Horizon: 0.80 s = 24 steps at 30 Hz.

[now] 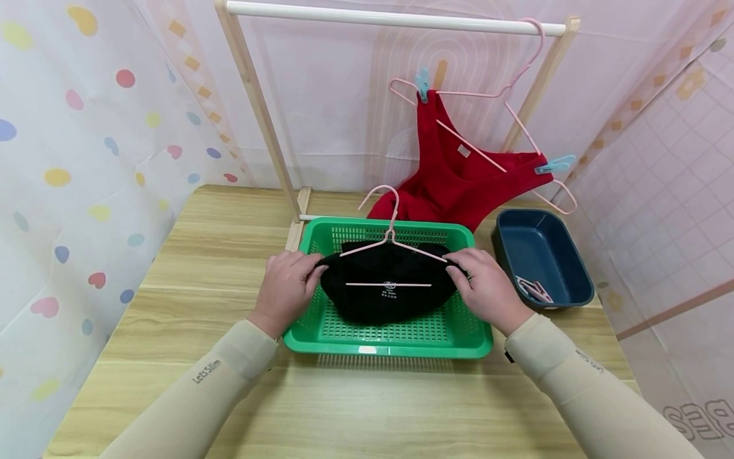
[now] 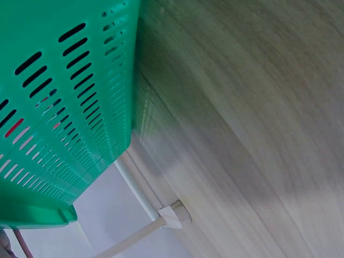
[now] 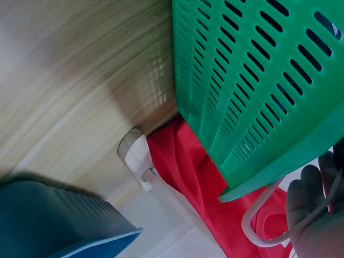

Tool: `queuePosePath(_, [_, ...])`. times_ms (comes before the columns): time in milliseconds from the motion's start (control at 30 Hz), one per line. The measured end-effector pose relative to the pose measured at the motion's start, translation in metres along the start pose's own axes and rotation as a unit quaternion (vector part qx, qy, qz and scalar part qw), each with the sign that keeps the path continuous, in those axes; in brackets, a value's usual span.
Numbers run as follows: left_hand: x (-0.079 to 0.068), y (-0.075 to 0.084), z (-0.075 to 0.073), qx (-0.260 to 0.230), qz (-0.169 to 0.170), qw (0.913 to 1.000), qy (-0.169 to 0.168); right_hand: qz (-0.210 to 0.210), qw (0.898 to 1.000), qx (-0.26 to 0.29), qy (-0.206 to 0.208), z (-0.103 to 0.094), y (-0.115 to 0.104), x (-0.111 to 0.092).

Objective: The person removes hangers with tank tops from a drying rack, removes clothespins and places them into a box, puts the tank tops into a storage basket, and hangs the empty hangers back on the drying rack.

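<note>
A black top (image 1: 367,309) with small white print lies bunched over the green basket (image 1: 321,346). A pink hanger (image 1: 367,284) is partly inside the top, its hook pointing up and its bottom bar crossing the neck opening. At the top's left shoulder, my left hand (image 1: 285,287) pinches the cloth between thumb and fingers. My right hand (image 1: 486,287) pinches the opposite shoulder close to the hanger's right arm. Fingers of that hand (image 3: 312,204) show beside a pink hanger loop in the right wrist view. The left wrist view shows mostly the basket's slotted side (image 2: 70,91).
Behind the basket stands a rack with a white rail (image 1: 395,19). A red tank top (image 1: 441,185), clipped by blue clothespins (image 1: 555,164) to another pink hanger (image 1: 524,121), hangs there at a tilt. A dark blue bin (image 1: 539,248) at right holds pink-and-white clips (image 1: 533,289).
</note>
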<state>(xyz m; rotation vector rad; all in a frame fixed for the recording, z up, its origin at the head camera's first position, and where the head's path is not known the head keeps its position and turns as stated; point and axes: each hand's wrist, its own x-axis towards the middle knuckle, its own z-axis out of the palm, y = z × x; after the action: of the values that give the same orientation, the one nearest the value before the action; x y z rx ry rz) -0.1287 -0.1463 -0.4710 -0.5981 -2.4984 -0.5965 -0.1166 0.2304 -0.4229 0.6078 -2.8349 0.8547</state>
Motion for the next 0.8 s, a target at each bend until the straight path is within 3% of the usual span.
queuePosePath(567, [0.0020,0.0008,-0.0027,-0.003,0.010,0.9999,-0.007,0.000,1.000,-0.001,-0.003,0.0010,-0.0013,0.0016])
queuePosePath(800, [0.0038,0.0006,-0.0064,-0.012,0.006,0.9993,-0.034,-0.001,1.000,0.005,0.000,0.0022,-0.0015,0.0020])
